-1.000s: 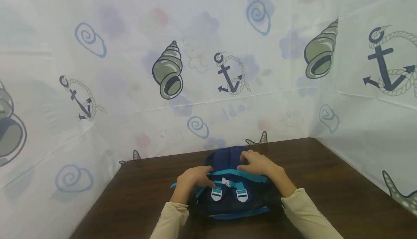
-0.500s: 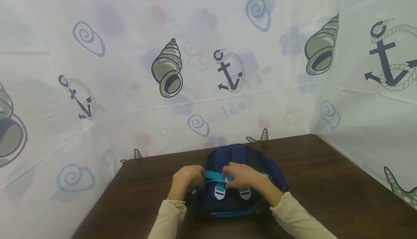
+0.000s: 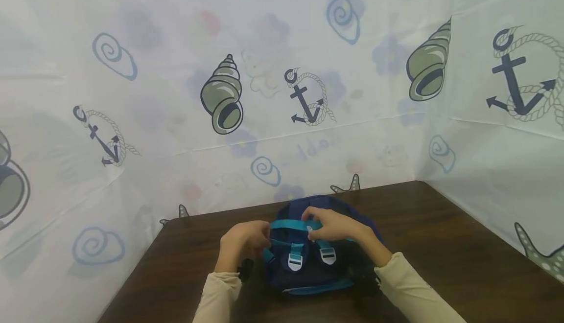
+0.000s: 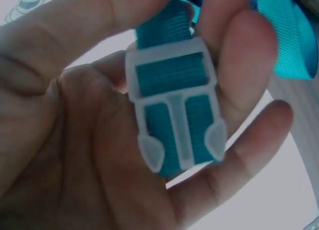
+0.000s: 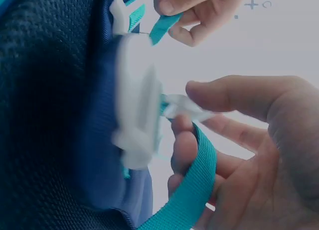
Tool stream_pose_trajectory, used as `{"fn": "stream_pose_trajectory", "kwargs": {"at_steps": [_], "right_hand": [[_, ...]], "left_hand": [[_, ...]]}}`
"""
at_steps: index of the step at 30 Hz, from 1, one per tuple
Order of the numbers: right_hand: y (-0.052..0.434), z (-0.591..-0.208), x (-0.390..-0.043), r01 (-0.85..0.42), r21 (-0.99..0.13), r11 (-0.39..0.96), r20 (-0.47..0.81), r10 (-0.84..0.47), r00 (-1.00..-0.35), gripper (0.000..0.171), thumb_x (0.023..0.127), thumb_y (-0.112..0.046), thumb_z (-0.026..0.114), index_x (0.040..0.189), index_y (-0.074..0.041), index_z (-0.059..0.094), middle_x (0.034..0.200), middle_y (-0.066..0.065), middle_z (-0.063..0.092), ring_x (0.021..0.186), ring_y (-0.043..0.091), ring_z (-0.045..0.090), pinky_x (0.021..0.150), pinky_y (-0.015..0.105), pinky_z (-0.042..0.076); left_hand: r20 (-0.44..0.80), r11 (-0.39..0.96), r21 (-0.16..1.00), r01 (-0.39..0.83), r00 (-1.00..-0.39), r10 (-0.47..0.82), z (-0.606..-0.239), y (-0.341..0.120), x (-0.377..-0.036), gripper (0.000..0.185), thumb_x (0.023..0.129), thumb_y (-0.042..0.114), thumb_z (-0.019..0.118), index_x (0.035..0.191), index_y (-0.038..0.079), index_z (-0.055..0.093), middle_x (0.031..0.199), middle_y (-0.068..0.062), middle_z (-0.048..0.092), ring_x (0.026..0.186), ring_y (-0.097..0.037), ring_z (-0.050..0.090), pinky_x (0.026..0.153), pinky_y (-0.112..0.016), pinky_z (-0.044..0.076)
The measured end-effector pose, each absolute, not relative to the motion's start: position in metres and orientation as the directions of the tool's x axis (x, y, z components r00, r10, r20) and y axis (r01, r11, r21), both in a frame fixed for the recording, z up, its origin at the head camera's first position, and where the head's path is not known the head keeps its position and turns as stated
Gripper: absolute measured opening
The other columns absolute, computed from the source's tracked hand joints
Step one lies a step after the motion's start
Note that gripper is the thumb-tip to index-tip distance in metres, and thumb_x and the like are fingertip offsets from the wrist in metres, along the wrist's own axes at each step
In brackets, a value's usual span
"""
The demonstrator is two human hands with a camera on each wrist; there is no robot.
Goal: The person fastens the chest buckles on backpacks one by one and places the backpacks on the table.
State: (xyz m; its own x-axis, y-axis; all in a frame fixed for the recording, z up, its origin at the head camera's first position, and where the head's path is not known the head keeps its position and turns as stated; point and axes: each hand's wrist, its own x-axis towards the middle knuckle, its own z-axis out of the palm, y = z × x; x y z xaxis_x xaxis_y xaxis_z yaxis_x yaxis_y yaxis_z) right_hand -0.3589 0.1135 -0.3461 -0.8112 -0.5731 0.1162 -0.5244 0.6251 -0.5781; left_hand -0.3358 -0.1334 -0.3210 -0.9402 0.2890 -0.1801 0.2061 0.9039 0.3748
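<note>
A dark blue backpack point(image 3: 282, 276) lies on the table with its straps facing up. My left hand point(image 3: 244, 239) pinches a teal strap point(image 4: 162, 28); the white pronged half of a side-release buckle point(image 4: 180, 128) hangs from it over the palm. To the right, my right hand point(image 3: 337, 225) holds a white buckle piece point(image 5: 183, 106) between thumb and fingers. A teal strap point(image 5: 192, 190) loops over those fingers. The two buckle pieces are apart. Two white strap adjusters point(image 3: 294, 262) sit on the shoulder straps below the hands.
The dark wooden table point(image 3: 440, 244) extends to both sides of the backpack. A white cloth point(image 3: 273, 166) printed with shells and anchors hangs behind and at both sides.
The hands moved from resting around the backpack to holding the teal straps. Since half a second ago they have drawn slightly apart and the strap between them has lifted.
</note>
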Motion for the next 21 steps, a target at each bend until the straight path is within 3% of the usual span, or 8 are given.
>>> {"fn": "stream_pose_trajectory", "kwargs": {"at_steps": [5,8,15,21], "right_hand": [[0.116,-0.345,-0.364,-0.533,-0.646,0.546,0.140,-0.602,-0.786,0.030,0.084,-0.022,0.060,0.113,-0.018,0.051,0.094,0.005,0.059,0.073,0.015,0.057,0.062,0.029,0.048],[0.118,-0.345,-0.364,-0.549,-0.645,0.532,0.159,-0.609,-0.777,0.021,0.086,-0.017,0.057,0.107,-0.015,0.055,0.089,0.003,0.059,0.067,0.016,0.054,0.058,0.030,0.046],[0.111,-0.353,-0.354,-0.571,-0.394,0.720,0.028,-0.612,-0.790,0.019,0.079,-0.038,0.065,0.094,-0.026,0.061,0.110,-0.001,0.048,0.100,0.018,0.044,0.080,0.038,0.043],[0.109,-0.358,-0.355,-0.593,-0.384,0.708,0.069,-0.618,-0.783,0.004,0.081,-0.028,0.064,0.084,-0.027,0.062,0.108,-0.001,0.049,0.102,0.019,0.043,0.080,0.036,0.043]], "left_hand": [[-0.185,0.914,0.358,0.189,-0.946,0.268,-0.321,-0.133,-0.333,0.018,0.076,0.029,0.069,0.084,0.020,0.055,0.077,-0.006,0.059,0.060,-0.020,0.056,0.052,-0.035,0.041],[-0.183,0.919,0.334,0.211,-0.942,0.283,-0.320,-0.132,-0.333,0.020,0.075,0.028,0.070,0.087,0.020,0.057,0.077,-0.006,0.060,0.060,-0.020,0.057,0.053,-0.035,0.041],[-0.147,0.928,0.299,0.222,-0.950,0.275,-0.317,-0.143,-0.335,0.019,0.074,0.031,0.069,0.078,0.016,0.060,0.068,0.001,0.055,0.060,-0.017,0.053,0.051,-0.032,0.038],[-0.071,0.878,0.410,0.248,-0.950,0.302,-0.314,-0.148,-0.342,0.026,0.079,0.035,0.065,0.093,0.014,0.063,0.086,0.001,0.061,0.073,-0.017,0.056,0.060,-0.036,0.046]]}}
